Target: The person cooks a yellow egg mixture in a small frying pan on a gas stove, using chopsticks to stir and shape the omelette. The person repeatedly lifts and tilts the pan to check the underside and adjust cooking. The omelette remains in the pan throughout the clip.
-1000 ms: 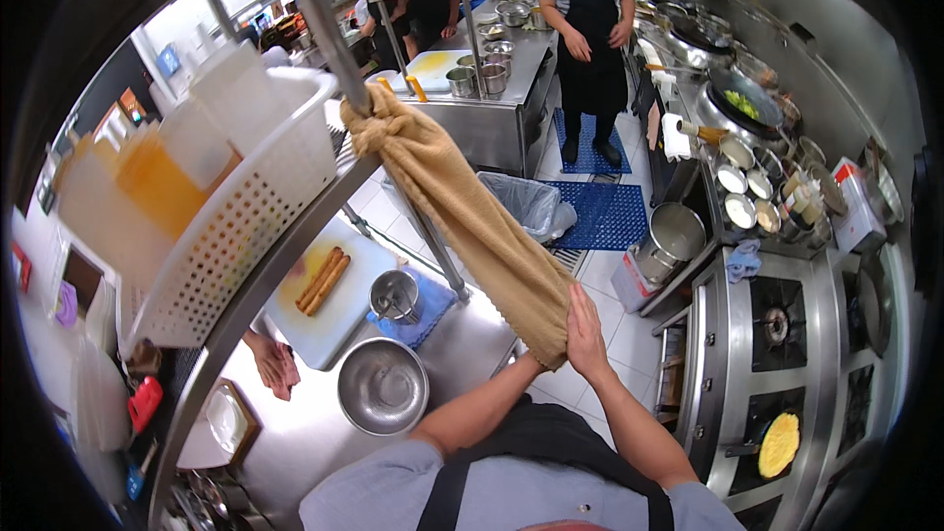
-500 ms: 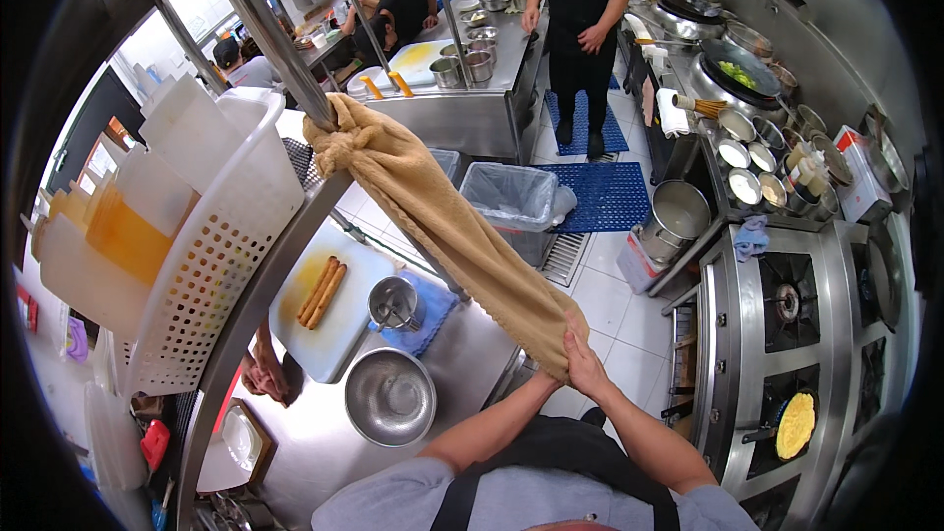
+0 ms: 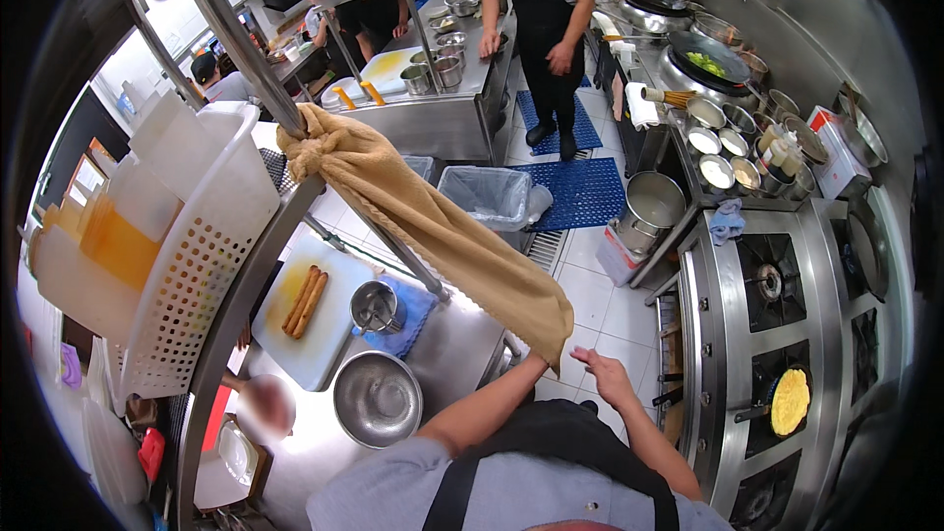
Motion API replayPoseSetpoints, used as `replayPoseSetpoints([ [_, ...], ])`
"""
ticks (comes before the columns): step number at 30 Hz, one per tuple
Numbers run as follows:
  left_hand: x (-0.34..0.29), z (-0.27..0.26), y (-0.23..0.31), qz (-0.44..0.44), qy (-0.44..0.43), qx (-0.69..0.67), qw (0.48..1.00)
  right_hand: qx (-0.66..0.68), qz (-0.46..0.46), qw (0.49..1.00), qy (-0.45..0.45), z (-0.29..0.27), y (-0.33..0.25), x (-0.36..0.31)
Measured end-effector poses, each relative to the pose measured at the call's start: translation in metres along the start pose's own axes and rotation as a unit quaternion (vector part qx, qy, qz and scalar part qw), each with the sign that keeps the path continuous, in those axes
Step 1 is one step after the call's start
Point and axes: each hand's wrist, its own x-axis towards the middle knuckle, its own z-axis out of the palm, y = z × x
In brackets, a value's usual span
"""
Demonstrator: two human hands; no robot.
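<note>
A long tan towel point(image 3: 462, 251) is knotted round a steel post of the shelf and hangs slanting down to me. Behind its loose lower end is my left hand point(image 3: 536, 362); the cloth covers its fingers, so I cannot see whether they grip it. My right hand point(image 3: 607, 377) is just right of the towel's tip, apart from it, its fingers stretched out and nothing in them. On the counter to my left are a steel mixing bowl point(image 3: 379, 399), a steel pot point(image 3: 376, 307) on a blue cloth, and a white cutting board point(image 3: 337, 358) bearing two long browned rolls point(image 3: 305, 303).
A white perforated basket point(image 3: 208, 261) of bottles stands on the left shelf. At right, a pan with a yellow omelette point(image 3: 790, 402) sits on the stove point(image 3: 721, 374). Ahead are a lined bin point(image 3: 484, 195), a tall pot point(image 3: 654, 206) and a co-worker point(image 3: 541, 29) in a black apron.
My right hand has let go of the towel and opened beside it. The towel's lower end now hangs over my left hand. The co-worker ahead has stepped closer.
</note>
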Motion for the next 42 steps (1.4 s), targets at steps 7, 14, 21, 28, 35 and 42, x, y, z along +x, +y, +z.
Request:
replayPoseSetpoints([
  [7,-0.015,0.050,0.049,-0.315,0.152,0.240,0.905,0.116,0.265,0.941,0.176,-0.051,0.092,-0.065],
  [14,-0.070,0.086,0.042,-0.382,0.017,0.255,0.888,0.288,0.269,0.855,0.338,-0.075,0.165,-0.149],
  [21,-0.036,0.041,0.048,-0.371,-0.103,0.231,0.894,0.363,0.183,0.772,0.489,-0.081,0.186,-0.181],
  [28,-0.025,0.056,0.066,-0.430,-0.008,0.199,0.881,0.396,-0.002,0.468,0.790,-0.111,0.174,-0.212],
  [35,-0.045,0.079,0.059,-0.453,-0.034,0.267,0.850,0.524,-0.142,0.559,0.627,-0.240,0.129,-0.204],
  [42,-0.045,0.068,0.060,-0.463,-0.033,0.276,0.842,0.515,-0.034,0.532,0.671,-0.253,0.112,-0.194],
])
